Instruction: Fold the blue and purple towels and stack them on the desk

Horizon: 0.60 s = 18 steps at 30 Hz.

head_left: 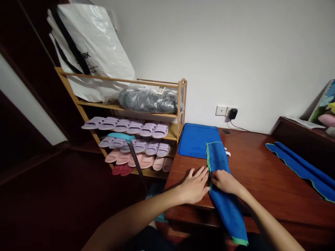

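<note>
A long folded blue cloth (219, 157) with green edging lies across the brown wooden table (251, 167), its near end hanging over the front edge. My left hand (195, 185) rests flat on the tabletop with fingers spread, fingertips at the cloth's left edge. On top of the cloth, my right hand (225, 182) is closed, its curled fingers gripping the fabric near that same edge. Behind, a flat blue folded piece (197, 139) lies partly under the cloth's far end. Another green-edged blue cloth (300, 169) lies at the right of the table.
A wooden shoe rack (181, 104) with several rows of slippers (136, 127) stands left of the table. It also holds a white bag (96, 38) and a plastic-wrapped grey bundle (151, 100). A blue-topped handle (121, 136) leans before it. A black charger (232, 113) is plugged into the wall.
</note>
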Each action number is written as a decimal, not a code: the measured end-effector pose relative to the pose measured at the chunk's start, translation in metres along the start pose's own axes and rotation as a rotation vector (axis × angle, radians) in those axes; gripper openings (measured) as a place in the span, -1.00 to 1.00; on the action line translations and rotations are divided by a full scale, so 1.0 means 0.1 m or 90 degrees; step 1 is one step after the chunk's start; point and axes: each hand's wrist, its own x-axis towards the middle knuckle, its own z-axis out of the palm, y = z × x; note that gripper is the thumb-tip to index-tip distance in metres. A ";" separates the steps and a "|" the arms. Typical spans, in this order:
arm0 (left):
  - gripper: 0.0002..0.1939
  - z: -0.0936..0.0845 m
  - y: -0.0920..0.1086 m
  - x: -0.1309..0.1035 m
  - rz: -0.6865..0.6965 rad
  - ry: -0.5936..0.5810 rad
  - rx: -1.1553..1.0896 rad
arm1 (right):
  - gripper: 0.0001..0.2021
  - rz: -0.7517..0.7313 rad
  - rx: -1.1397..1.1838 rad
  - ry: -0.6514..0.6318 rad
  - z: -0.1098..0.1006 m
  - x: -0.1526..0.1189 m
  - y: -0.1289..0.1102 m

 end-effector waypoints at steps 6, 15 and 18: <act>-0.45 -0.01 0.06 -0.01 0.005 0.054 0.019 | -0.74 -0.064 0.108 0.000 -0.01 0.03 0.11; -0.57 -0.12 0.16 0.00 0.014 0.099 0.007 | -0.66 -0.092 0.241 0.069 -0.02 -0.05 0.22; -0.57 -0.15 0.19 0.01 -0.012 0.120 0.012 | -0.73 -0.081 0.249 0.091 0.00 -0.05 0.29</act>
